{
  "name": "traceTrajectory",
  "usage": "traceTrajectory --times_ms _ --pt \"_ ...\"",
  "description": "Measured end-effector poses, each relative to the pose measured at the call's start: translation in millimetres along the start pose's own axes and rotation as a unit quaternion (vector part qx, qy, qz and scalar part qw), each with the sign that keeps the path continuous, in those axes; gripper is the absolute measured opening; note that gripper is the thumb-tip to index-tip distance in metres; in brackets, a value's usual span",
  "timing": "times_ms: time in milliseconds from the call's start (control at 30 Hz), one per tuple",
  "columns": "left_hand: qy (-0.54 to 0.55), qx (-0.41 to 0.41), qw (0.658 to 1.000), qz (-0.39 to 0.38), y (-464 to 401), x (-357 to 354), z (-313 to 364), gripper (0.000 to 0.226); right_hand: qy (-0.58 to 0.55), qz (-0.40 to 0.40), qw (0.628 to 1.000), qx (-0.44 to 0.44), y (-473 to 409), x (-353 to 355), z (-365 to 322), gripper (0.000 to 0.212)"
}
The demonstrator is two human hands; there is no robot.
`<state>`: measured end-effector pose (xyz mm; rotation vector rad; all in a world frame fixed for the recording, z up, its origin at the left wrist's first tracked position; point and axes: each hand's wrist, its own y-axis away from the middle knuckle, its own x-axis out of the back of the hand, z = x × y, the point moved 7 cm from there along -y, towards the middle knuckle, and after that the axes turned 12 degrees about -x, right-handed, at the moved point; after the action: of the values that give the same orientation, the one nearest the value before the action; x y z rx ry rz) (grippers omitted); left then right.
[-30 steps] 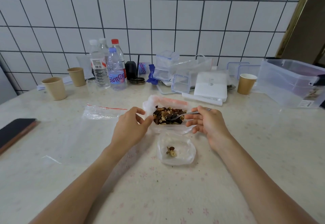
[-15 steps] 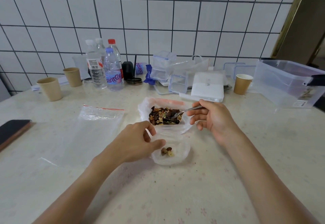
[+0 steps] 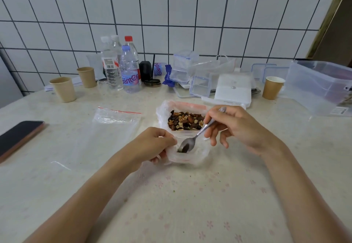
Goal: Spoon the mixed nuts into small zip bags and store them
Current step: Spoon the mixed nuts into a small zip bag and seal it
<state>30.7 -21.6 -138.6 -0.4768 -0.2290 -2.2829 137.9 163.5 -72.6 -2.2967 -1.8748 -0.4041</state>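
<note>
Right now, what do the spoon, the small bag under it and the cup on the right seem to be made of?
The spoon looks like polished metal: silver-grey, with bright glints along the handle. The small bag seems thin clear plastic film: it crumples softly and the table shows through it. The cup on the right looks like brown paper with a white inside and a matt surface, though a thin coating cannot be ruled out.

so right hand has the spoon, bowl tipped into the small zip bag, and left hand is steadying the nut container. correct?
Not quite. The left hand grips the small zip bag at its mouth, not the nut container, which sits untouched just behind it. The rest holds: the right hand holds the spoon with its bowl tipped into that bag. The head view shows it.
</note>
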Motion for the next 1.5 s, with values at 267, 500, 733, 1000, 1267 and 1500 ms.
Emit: traceTrajectory --times_ms 267,500,733,1000,1267,1500 --pt "-0.037 -0.037 0.998 0.039 -3 7 -4 0.015 0.142 -0.014 0.987 0.072 10 -18 -12 0.033" --pt "-0.161 -0.145 0.975 0.042 -3 17 12 0.014 0.192 0.054 0.975 0.092 15 -13 -15 0.036" --pt "-0.196 -0.187 0.962 0.026 -3 11 18 0.016 0.197 0.102 0.965 0.141 19 -14 -25 0.041" --pt "-0.188 -0.181 0.964 0.041 -3 15 21 0.035 -0.041 0.168 0.98 0.1 7 14 -14 0.039" --pt "-0.159 -0.133 0.972 0.111 -14 28 9 0.05 -0.15 0.263 0.953 -0.002 -7 33 17 0.034" --pt "-0.245 -0.06 0.948 0.192 -34 47 -15 0.067 -0.019 0.326 0.945 0.006 -9 31 21 0.036"
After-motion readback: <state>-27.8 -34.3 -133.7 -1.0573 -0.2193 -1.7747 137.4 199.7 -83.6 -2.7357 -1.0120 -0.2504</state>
